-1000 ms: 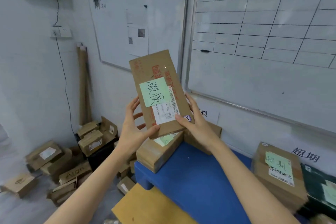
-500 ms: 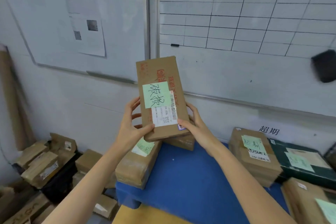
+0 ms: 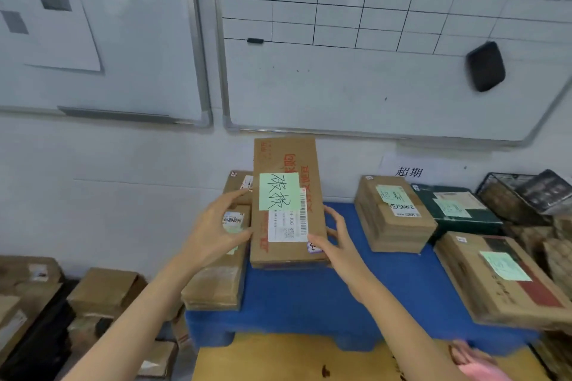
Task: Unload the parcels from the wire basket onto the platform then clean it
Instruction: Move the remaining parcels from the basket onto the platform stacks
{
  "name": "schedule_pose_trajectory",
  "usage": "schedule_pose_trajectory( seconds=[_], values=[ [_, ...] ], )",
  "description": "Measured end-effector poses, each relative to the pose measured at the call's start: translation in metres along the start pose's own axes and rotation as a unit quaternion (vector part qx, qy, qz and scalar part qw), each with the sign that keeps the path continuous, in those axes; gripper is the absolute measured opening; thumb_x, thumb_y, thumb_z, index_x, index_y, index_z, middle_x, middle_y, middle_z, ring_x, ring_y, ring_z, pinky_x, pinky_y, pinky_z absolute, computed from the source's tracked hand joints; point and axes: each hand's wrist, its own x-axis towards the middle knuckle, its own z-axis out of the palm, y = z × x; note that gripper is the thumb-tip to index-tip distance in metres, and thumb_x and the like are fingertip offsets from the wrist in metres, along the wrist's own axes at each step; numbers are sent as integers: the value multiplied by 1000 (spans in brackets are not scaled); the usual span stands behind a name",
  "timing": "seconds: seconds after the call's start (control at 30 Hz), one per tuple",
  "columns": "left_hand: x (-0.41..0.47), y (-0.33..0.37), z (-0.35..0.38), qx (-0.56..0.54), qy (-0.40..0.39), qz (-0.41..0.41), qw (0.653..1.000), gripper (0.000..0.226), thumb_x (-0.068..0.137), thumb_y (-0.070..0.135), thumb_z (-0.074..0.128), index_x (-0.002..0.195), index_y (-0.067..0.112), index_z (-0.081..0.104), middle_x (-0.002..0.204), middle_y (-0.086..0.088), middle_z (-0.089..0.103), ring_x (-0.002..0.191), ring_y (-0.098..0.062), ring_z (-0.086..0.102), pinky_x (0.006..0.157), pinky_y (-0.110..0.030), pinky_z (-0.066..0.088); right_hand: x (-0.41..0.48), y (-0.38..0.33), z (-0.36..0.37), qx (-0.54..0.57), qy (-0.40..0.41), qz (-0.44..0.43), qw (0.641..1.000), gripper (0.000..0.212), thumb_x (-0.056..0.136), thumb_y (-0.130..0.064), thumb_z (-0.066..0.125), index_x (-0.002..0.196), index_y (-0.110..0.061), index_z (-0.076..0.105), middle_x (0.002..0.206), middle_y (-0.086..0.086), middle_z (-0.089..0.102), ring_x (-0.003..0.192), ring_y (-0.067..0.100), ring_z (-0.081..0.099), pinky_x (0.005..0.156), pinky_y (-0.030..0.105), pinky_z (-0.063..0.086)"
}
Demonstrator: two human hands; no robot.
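The parcel (image 3: 288, 204) is plain brown cardboard, matt, with red print. A pale green paper note (image 3: 278, 190) and a smooth white printed label (image 3: 288, 226) are stuck on its face. The platform (image 3: 309, 294) looks like blue plastic, matt and faintly grainy. The box (image 3: 216, 281) at its left edge is cardboard with shiny clear tape over it. The basket (image 3: 495, 195) is thin dark metal wire. The whiteboard (image 3: 340, 86) is smooth and slightly glossy, set in a dull metal frame (image 3: 219, 40). The surface (image 3: 278, 359) below looks like smooth yellowish wood or board. A pink cloth (image 3: 476, 362) looks soft, though blurred.
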Motion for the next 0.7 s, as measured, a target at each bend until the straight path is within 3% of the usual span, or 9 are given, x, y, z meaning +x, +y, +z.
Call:
schedule_pose_trajectory(
  seconds=[0.07,0.17,0.33,0.5,0.7],
  values=[
    [0,-13,1,42,-6,2,999,72,70,46,71,138,39,48,136,15,54,122,-9,49,105,-37,42,-10,17,-1,12,24,41,999,55,94,-35,64,131,-60,32,124,-12,62,113,6,61,89,30,52],
    [-5,-26,2,115,0,2,993,67,77,43,71,140,36,47,138,10,54,128,-18,43,109,-39,36,-23,37,-6,25,39,95,994,51,95,-33,62,128,-57,33,119,-8,65,102,7,66,67,21,55],
    [-11,-43,7,264,3,12,964,78,73,66,40,144,34,43,147,9,47,134,-24,41,106,-44,35,-30,62,-4,0,38,152,988,55,94,-32,64,135,-51,33,119,-2,65,98,12,68,64,25,57],
    [-19,-52,12,291,-5,4,957,84,73,70,31,147,31,41,151,7,44,136,-22,37,106,-40,32,-18,74,7,-24,22,192,981,56,95,-38,63,138,-51,30,113,-3,67,99,14,67,62,26,57],
    [-26,-57,6,278,-5,-4,960,80,75,68,34,145,30,44,149,7,46,135,-20,38,105,-40,32,1,84,25,-41,7,217,975,61,95,-43,60,143,-51,24,115,-3,64,101,13,63,64,27,53]
  ],
)
